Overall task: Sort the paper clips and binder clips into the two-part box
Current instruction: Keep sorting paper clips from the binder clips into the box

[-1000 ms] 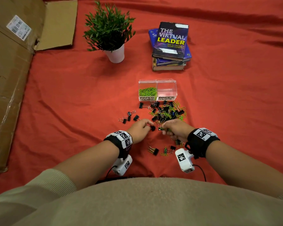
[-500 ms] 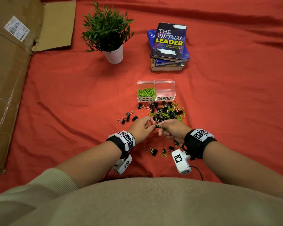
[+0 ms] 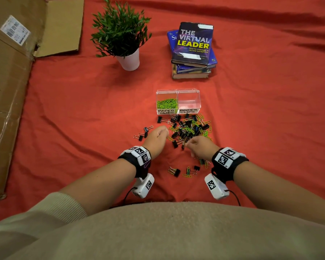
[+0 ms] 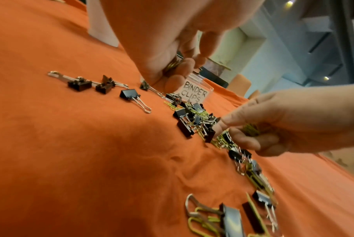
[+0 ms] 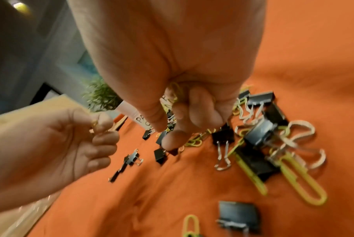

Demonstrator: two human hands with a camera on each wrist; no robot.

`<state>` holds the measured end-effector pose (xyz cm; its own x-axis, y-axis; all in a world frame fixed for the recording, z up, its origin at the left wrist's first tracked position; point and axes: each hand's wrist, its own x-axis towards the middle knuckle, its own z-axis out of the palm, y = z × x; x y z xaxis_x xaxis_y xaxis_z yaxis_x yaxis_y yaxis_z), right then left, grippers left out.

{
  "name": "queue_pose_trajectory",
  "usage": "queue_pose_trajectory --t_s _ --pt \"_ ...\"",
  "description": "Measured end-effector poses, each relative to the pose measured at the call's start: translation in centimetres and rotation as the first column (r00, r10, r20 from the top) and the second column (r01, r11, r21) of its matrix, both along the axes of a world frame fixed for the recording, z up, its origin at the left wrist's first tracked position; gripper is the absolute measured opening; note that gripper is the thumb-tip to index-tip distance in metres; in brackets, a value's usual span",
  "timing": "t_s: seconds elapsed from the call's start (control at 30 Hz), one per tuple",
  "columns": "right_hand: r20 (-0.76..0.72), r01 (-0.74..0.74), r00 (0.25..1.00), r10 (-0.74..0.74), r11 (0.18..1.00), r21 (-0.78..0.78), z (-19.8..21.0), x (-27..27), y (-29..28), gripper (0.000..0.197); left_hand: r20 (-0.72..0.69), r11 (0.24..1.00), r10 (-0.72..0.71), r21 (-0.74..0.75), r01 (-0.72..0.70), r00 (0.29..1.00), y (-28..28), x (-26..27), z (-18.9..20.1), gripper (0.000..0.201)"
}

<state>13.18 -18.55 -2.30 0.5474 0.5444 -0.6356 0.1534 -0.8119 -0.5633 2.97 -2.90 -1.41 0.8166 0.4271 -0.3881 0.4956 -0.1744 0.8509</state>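
Note:
The clear two-part box (image 3: pixel 189 105) stands on the red cloth; its "PAPER CLIPS" half holds green paper clips (image 3: pixel 167 103), and its "BINDER CLIPS" half looks empty. A mixed pile of black binder clips and green paper clips (image 3: pixel 189 128) lies in front of it. My left hand (image 3: pixel 158 135) hovers at the pile's left edge, fingers curled round a few paper clips (image 4: pixel 172 67). My right hand (image 3: pixel 197 145) is at the pile's near edge, palm holding a bunch of green paper clips (image 5: pixel 176 91), with thumb and forefinger pinching down into the pile.
A few binder clips (image 3: pixel 144 134) lie left of my left hand, and several more clips (image 3: pixel 184 171) lie between my wrists. Behind the box are a potted plant (image 3: pixel 124 34) and a stack of books (image 3: pixel 192 51). A cardboard box (image 3: pixel 9 81) runs along the left.
My hands were touching at the pile's near edge; they have parted. The left hand rose and moved left toward the box, while the right hand stayed low at the pile.

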Motion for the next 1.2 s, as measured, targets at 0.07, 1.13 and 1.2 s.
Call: queue_pose_trajectory --t_s 0.07,1.13,1.2 --pt "0.123 -0.116 0.985 0.118 0.993 -0.025 0.5 0.0 -0.3 0.018 -0.053 0.993 0.055 -0.099 -0.06 0.997 0.3 0.2 -0.1 0.028" --pt "-0.501 0.286 0.855 -0.137 0.929 0.234 1.1 0.5 -2.3 0.029 -0.504 0.304 -0.746 0.325 0.896 0.436 -3.2 -2.1 -1.2 0.037" --pt "-0.526 0.213 0.848 -0.06 0.948 0.236 1.1 0.3 -2.5 0.036 -0.502 0.314 -0.733 0.349 0.883 0.459 -3.2 -2.2 -1.4 0.035"
